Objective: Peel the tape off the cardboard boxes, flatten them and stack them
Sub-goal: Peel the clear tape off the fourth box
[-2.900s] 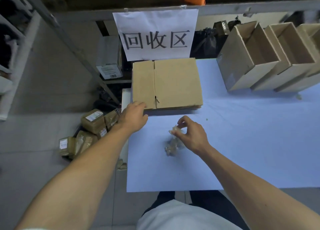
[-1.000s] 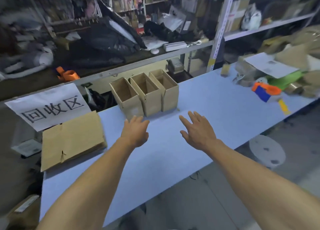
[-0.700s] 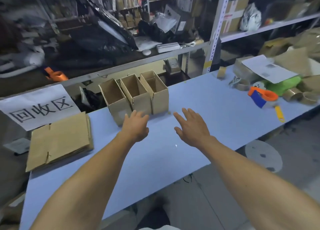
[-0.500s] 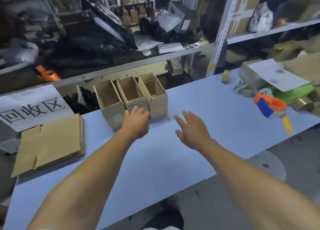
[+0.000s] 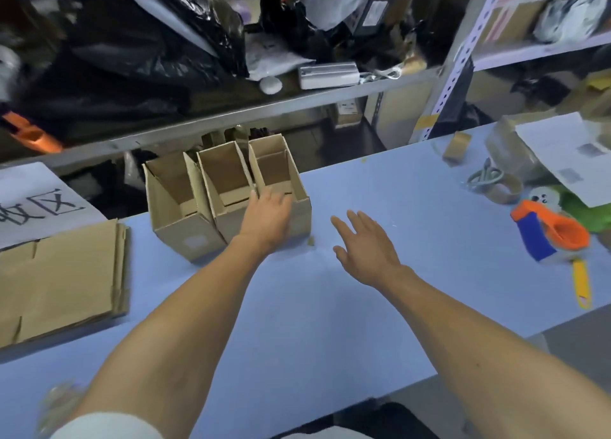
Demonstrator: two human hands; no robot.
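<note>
Three open cardboard boxes (image 5: 228, 194) stand side by side at the desk's (image 5: 330, 323) far edge. The left hand (image 5: 266, 218) reaches over the rightmost box (image 5: 281, 177), fingers loosely extended, gripping nothing. The right hand (image 5: 367, 245) hovers beside it, fingers spread. Fetching the next box seems the step in hand; next, grip it and draw it nearer. Flattened cardboard (image 5: 62, 276) lies stacked at left.
</note>
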